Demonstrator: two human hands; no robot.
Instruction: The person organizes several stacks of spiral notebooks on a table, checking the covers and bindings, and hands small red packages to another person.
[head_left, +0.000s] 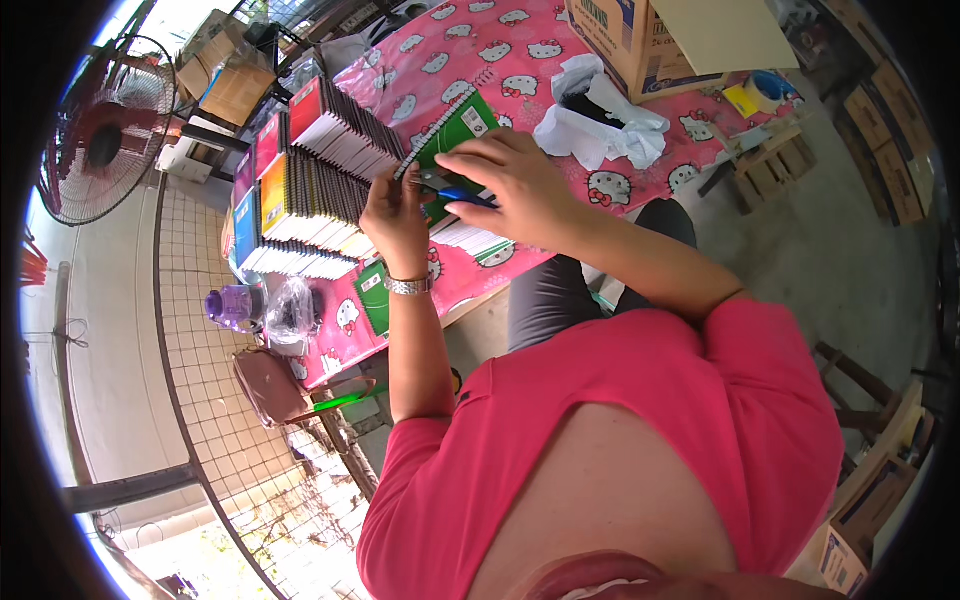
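Observation:
Both hands work at a green spiral notebook [463, 128] held tilted above the table. My left hand [395, 218], with a metal watch at the wrist, pinches the lower end of its coil. In my right hand [528, 190] are pliers with blue handles [467, 197]. Their metal jaws meet the coil close to my left fingertips, though the exact contact is hidden by the fingers. Beneath the hands lies a stack of green notebooks [472, 241], partly covered. Another green notebook [373, 298] rests on the table beside my left forearm.
Stacked spiral notebooks [312, 196] in several colours stand left of my hands. A purple jug [232, 308] and a clear plastic bag [290, 312] sit nearer. White crumpled paper [604, 118] and a cardboard box [640, 50] occupy the right side. A fan [103, 145] stands far left.

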